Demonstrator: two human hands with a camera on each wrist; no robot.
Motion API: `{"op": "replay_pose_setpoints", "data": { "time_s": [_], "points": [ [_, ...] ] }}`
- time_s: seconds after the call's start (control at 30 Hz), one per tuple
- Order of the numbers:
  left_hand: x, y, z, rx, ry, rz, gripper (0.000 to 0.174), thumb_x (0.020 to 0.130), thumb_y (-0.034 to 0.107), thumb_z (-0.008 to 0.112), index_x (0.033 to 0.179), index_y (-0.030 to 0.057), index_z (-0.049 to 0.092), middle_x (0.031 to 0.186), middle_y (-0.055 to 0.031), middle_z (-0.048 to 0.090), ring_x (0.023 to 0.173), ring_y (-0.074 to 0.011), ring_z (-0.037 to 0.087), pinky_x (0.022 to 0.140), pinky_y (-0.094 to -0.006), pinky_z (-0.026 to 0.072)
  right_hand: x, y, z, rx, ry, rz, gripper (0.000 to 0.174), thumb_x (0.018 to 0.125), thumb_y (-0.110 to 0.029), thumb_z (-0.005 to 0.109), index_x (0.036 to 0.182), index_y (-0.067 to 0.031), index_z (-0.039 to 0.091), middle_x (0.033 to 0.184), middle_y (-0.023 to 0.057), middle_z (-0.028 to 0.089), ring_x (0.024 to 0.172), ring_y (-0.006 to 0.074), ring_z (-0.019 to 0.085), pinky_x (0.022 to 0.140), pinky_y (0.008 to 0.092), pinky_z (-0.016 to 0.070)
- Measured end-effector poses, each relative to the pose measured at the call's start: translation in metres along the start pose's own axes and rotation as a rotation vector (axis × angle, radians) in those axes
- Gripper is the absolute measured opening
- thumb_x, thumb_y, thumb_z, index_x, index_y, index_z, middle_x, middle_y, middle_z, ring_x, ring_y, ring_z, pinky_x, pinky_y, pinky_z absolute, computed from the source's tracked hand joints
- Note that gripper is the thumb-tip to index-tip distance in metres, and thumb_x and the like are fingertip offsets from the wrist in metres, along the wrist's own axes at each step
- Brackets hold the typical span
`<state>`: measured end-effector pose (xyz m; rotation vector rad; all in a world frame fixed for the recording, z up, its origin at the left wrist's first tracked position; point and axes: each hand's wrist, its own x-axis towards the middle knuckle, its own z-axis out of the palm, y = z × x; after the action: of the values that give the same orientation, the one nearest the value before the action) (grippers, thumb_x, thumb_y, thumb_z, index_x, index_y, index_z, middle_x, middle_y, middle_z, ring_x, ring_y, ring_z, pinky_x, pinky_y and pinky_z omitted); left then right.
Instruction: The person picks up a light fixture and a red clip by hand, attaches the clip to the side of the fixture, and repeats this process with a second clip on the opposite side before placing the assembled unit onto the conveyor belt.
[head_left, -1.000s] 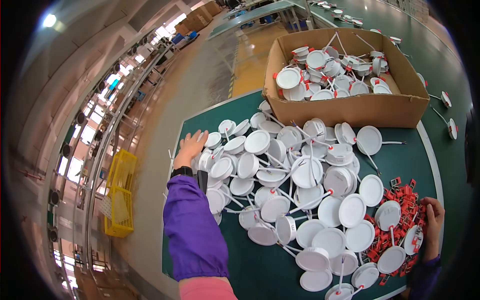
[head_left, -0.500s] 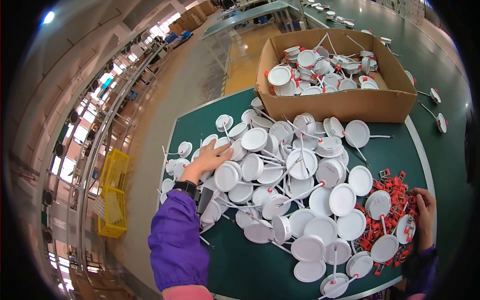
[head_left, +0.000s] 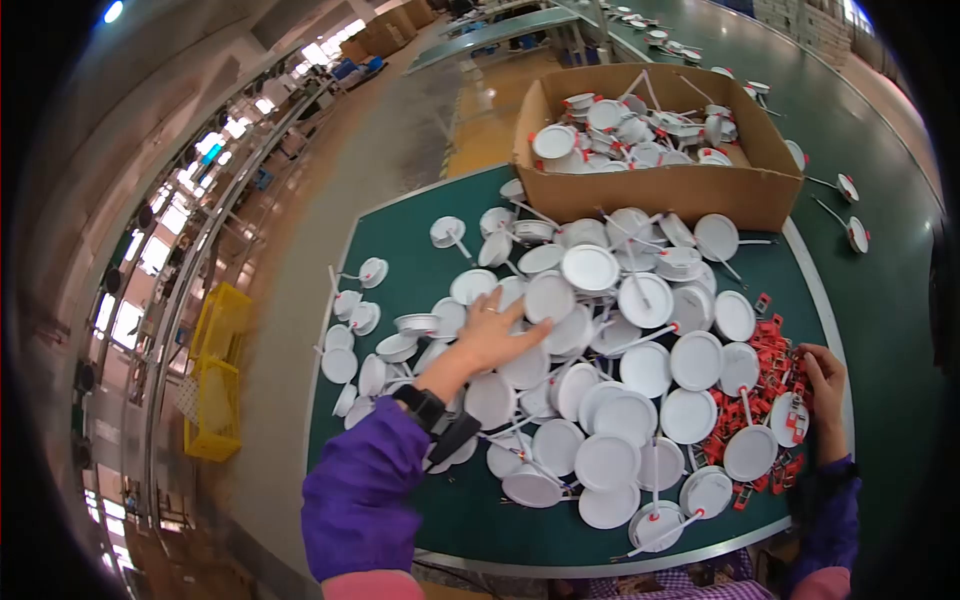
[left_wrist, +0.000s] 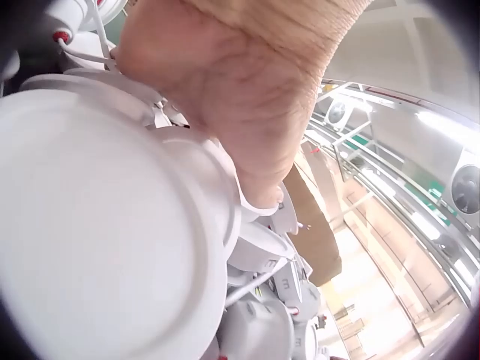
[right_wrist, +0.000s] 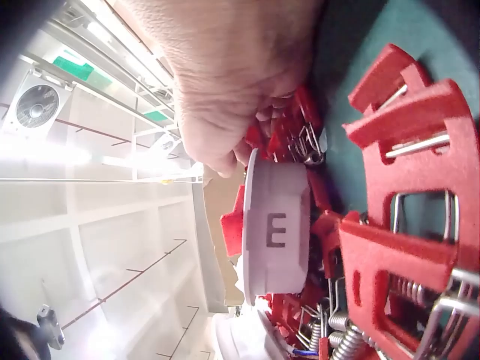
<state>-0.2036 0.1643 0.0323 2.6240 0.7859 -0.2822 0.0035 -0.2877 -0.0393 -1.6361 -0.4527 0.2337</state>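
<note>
My left hand (head_left: 490,338), fingers spread, lies on the pile of round white downlights (head_left: 590,268) in the middle of the table. In the left wrist view its palm (left_wrist: 232,97) is over the lamps, with a large white lamp face (left_wrist: 97,225) close to the camera. My right hand (head_left: 825,390) is at the right edge of a heap of red spring clips (head_left: 775,350). Its bent fingers touch the clips in the right wrist view, beside a white lamp marked E (right_wrist: 277,229); I cannot tell whether they pinch one.
A cardboard box (head_left: 660,195) of white lamps with red clips stands at the table's back right. More lamps lie on the long green bench (head_left: 880,150) to the right. Several loose lamps (head_left: 338,365) sit near the left table edge. Yellow crates (head_left: 213,400) stand on the floor.
My left hand has moved right from the pile's left side toward its middle. Some lamps have shifted right, leaving a few apart at the left. The right hand stays by the clips.
</note>
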Motion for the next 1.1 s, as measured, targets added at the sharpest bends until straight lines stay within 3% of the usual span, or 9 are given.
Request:
{"op": "replay_pose_setpoints", "data": {
  "time_s": [0.17, 0.23, 0.33, 0.43, 0.53, 0.73, 0.87, 1.07, 1.1],
  "points": [
    [-0.034, 0.04, -0.029, -0.009, 0.002, -0.049, 0.075, 0.08, 0.064, 0.045, 0.131, 0.0098, 0.045, 0.141, -0.0247, 0.026, 0.132, -0.0367, 0.024, 0.104, -0.0539, 0.0202, 0.003, 0.011, -0.005, -0.02, 0.007, 0.009, 0.019, 0.09, -0.011, 0.053, 0.1, 0.0035, 0.06, 0.092, 0.0052, 0.062, 0.082, 0.0082, 0.055, 0.073, 0.0204, 0.0427],
    [-0.04, 0.037, -0.054, 0.073, -0.262, 0.039, 0.068, 0.082, 0.06, 0.046, 0.125, 0.008, 0.05, 0.133, -0.0208, 0.041, 0.125, -0.0312, 0.039, 0.101, -0.0468, 0.0293, 0.005, 0.019, -0.011, -0.043, -0.013, -0.024, 0.02, 0.09, -0.012, 0.053, 0.101, 0.0031, 0.06, 0.093, 0.0053, 0.062, 0.083, 0.0083, 0.055, 0.073, 0.0207, 0.0423],
    [-0.054, -0.023, -0.078, -0.528, -0.039, 0.276, 0.038, 0.089, 0.03, 0.053, 0.116, 0.0026, 0.057, 0.105, -0.0073, 0.063, 0.092, -0.0184, 0.061, 0.082, -0.0292, 0.0464, 0.005, 0.022, -0.015, -0.066, -0.006, 0.016, 0.021, 0.091, -0.013, 0.053, 0.104, 0.0026, 0.059, 0.095, 0.006, 0.062, 0.084, 0.0087, 0.055, 0.074, 0.0212, 0.0421],
    [-0.061, -0.097, -0.104, -0.593, 0.459, 0.156, 0.029, 0.09, 0.022, 0.054, 0.109, 0.0003, 0.06, 0.099, -0.0056, 0.064, 0.087, -0.0106, 0.059, 0.082, -0.0262, 0.0443, 0.005, 0.031, -0.021, 0.001, -0.001, 0.058, 0.021, 0.091, -0.013, 0.052, 0.105, 0.0022, 0.058, 0.094, 0.0053, 0.061, 0.083, 0.0086, 0.055, 0.074, 0.0204, 0.0425],
    [-0.053, -0.197, -0.099, -0.397, 0.694, -0.066, 0.037, 0.087, 0.032, 0.056, 0.11, 0.0029, 0.061, 0.104, -0.0153, 0.061, 0.106, -0.0241, 0.055, 0.09, -0.0347, 0.0422, 0.004, 0.023, -0.015, -0.062, 0.0, 0.074, 0.021, 0.092, -0.013, 0.051, 0.105, 0.0018, 0.058, 0.093, 0.0041, 0.06, 0.082, 0.0069, 0.055, 0.071, 0.0192, 0.0423],
    [-0.051, -0.249, -0.063, 0.143, 0.4, -0.536, 0.065, 0.081, 0.064, 0.041, 0.122, 0.0153, 0.056, 0.132, -0.0219, 0.042, 0.128, -0.0364, 0.033, 0.102, -0.0414, 0.0303, 0.004, 0.021, -0.017, -0.118, -0.01, 0.056, 0.021, 0.092, -0.014, 0.051, 0.104, 0.0018, 0.058, 0.092, 0.0033, 0.06, 0.079, 0.0056, 0.054, 0.068, 0.0177, 0.0409],
    [-0.045, -0.226, -0.057, -0.14, 0.22, -0.326, 0.068, 0.08, 0.068, 0.04, 0.126, 0.0199, 0.052, 0.141, -0.024, 0.027, 0.129, -0.0402, 0.029, 0.105, -0.0427, 0.0264, 0.003, 0.023, -0.02, -0.117, -0.001, 0.094, 0.021, 0.092, -0.014, 0.051, 0.104, 0.0022, 0.057, 0.092, 0.0033, 0.06, 0.08, 0.0059, 0.053, 0.068, 0.018, 0.0405],
    [-0.068, -0.135, -0.092, -0.257, 0.017, 0.018, 0.062, 0.078, 0.049, 0.063, 0.126, 0.0112, 0.052, 0.136, -0.0227, 0.037, 0.127, -0.0327, 0.036, 0.104, -0.0385, 0.0292, 0.005, 0.036, -0.031, -0.195, -0.002, 0.072, 0.022, 0.092, -0.014, 0.051, 0.106, 0.002, 0.056, 0.093, 0.0033, 0.059, 0.081, 0.0071, 0.053, 0.069, 0.0186, 0.0407],
    [-0.059, -0.138, -0.104, -0.602, 0.054, -0.271, 0.063, 0.073, 0.043, 0.07, 0.123, 0.0078, 0.054, 0.134, -0.0244, 0.038, 0.13, -0.0308, 0.033, 0.104, -0.0385, 0.0297, 0.005, 0.037, -0.032, -0.188, 0.0, 0.079, 0.022, 0.092, -0.013, 0.051, 0.106, 0.0021, 0.056, 0.093, 0.0033, 0.059, 0.081, 0.0071, 0.053, 0.068, 0.0185, 0.0407]
  ]
}}
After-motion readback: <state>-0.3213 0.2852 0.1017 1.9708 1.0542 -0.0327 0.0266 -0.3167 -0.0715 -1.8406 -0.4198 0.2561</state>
